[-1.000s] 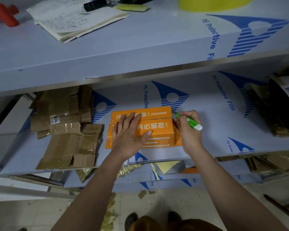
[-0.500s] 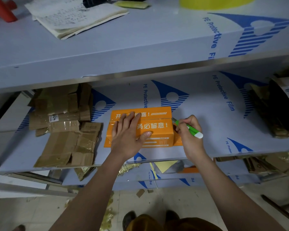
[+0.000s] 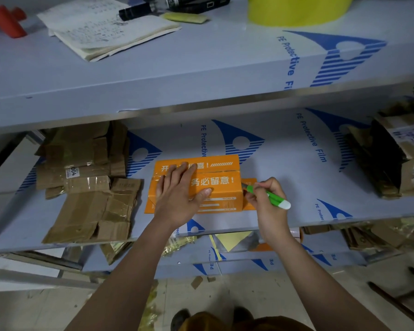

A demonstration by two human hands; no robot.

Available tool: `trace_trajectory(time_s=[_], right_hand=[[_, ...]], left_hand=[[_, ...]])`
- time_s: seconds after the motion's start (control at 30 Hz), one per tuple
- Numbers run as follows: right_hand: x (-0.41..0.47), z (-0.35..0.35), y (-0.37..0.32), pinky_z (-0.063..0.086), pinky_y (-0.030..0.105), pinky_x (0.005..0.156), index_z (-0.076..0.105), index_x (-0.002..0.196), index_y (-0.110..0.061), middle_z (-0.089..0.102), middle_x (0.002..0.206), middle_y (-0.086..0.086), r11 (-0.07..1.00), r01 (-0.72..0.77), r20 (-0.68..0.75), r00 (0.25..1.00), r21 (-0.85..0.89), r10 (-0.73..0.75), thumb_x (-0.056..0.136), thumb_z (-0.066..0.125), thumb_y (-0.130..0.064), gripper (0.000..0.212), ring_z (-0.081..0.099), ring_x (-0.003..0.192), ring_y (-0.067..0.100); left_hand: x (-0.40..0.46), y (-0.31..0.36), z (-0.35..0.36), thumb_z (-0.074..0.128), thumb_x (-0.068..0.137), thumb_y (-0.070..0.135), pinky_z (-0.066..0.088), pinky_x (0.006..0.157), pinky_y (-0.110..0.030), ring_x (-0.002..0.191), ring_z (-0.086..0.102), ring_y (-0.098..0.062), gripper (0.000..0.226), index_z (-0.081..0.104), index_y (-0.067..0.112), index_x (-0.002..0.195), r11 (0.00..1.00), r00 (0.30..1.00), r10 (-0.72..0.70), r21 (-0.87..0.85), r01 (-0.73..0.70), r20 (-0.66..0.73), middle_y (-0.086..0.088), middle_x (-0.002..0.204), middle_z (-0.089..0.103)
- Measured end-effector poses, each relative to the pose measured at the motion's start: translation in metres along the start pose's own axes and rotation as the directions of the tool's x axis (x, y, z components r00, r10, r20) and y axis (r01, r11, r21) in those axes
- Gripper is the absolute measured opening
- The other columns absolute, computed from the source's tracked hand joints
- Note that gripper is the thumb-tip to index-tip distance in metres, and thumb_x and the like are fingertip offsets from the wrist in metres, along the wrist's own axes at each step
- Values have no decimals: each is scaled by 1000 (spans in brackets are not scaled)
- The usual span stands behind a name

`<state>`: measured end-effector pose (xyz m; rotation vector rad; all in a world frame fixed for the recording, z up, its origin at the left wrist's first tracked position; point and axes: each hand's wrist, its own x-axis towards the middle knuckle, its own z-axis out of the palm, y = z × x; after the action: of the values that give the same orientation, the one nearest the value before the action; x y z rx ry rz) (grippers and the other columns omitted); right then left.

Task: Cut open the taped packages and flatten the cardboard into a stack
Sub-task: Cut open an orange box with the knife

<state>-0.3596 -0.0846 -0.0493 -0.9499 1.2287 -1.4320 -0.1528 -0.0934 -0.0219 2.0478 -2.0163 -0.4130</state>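
An orange taped box [image 3: 221,180] with white printed characters sits on the middle shelf [image 3: 285,168]. My left hand [image 3: 179,194] lies flat on its top, fingers spread, pressing it down. My right hand [image 3: 267,201] grips a green and white utility knife [image 3: 270,196], its tip at the box's right end near the top edge. A small orange flap shows beside the box at that end. To the left lies a stack of flattened brown cardboard [image 3: 86,187] with shiny tape on it.
Unopened brown packages [image 3: 397,158] crowd the shelf's right end. The upper shelf holds a notebook [image 3: 108,29], a yellow tape roll [image 3: 296,10], a black marker [image 3: 153,7] and a red tool [image 3: 5,20]. More cardboard and foil scraps lie on the lower shelf.
The knife tip has moved down along the box's right end, toward me. My left hand stays pressed on the box top.
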Motion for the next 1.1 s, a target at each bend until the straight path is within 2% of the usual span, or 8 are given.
trace_trajectory(time_s=[0.13, 0.27, 0.37, 0.47, 0.63, 0.83, 1.1], right_hand=[[5, 4, -1, 54, 40, 80, 50, 77, -11, 60, 68, -9, 996, -30, -10, 999, 81, 31, 97, 50, 3, 25, 60, 71, 11], [18, -1, -10, 58, 45, 89, 49, 80, -9, 55, 81, 5, 978, -33, -99, 994, 205, 55, 97, 50, 3, 21, 62, 71, 8], [38, 8, -18, 59, 40, 84, 50, 81, -12, 56, 80, 6, 996, 0, -64, 998, 91, 5, 97, 51, 3, 22, 64, 68, 5], [48, 22, -13, 56, 33, 72, 51, 81, -18, 60, 77, 1, 999, 8, -47, 999, -45, -10, 97, 53, -2, 22, 62, 70, 9], [50, 29, -3, 49, 20, 60, 51, 81, -19, 60, 75, -4, 993, 17, -39, 999, -115, -21, 97, 53, -6, 21, 59, 66, 1], [48, 22, 5, 50, 38, 70, 51, 76, -29, 57, 75, -1, 999, 1, -136, 991, -41, -7, 97, 54, -9, 29, 57, 73, 15], [51, 26, 2, 51, 30, 64, 49, 82, -21, 58, 75, -1, 997, 40, -87, 995, -73, -46, 98, 52, -6, 22, 59, 68, 8]], left_hand=[[1, 2, -2, 34, 90, 71, -8, 119, -42, 150, -9, -13, 77, 12, 35, 155, 1000, 1000, -16, 13, 16, 12, 11, 163, 5], [1, 3, -1, 35, 89, 70, -8, 119, -42, 150, -9, -14, 77, 12, 35, 154, 1000, 1000, -19, 14, 19, 15, 11, 163, 5], [1, 0, 0, 27, 85, 76, -8, 119, -42, 150, -9, -14, 83, 12, 35, 154, 1000, 1000, -14, 14, 14, 9, 11, 163, 6], [0, 1, 1, 23, 83, 82, -7, 120, -43, 150, -9, -14, 87, 12, 35, 155, 1000, 1000, -12, 12, 12, 17, 10, 163, 5], [2, 2, 1, 31, 89, 72, -7, 120, -44, 150, -10, -14, 78, 10, 35, 155, 999, 1000, -19, 35, 19, 17, 11, 163, 4], [2, 1, 2, 26, 85, 75, -8, 120, -43, 150, -9, -14, 81, 11, 35, 155, 999, 1000, -14, 30, 14, 9, 10, 163, 5], [3, 1, 2, 21, 81, 76, -8, 119, -43, 150, -9, -15, 85, 11, 35, 155, 999, 1000, -18, 32, 18, 10, 10, 163, 5]])
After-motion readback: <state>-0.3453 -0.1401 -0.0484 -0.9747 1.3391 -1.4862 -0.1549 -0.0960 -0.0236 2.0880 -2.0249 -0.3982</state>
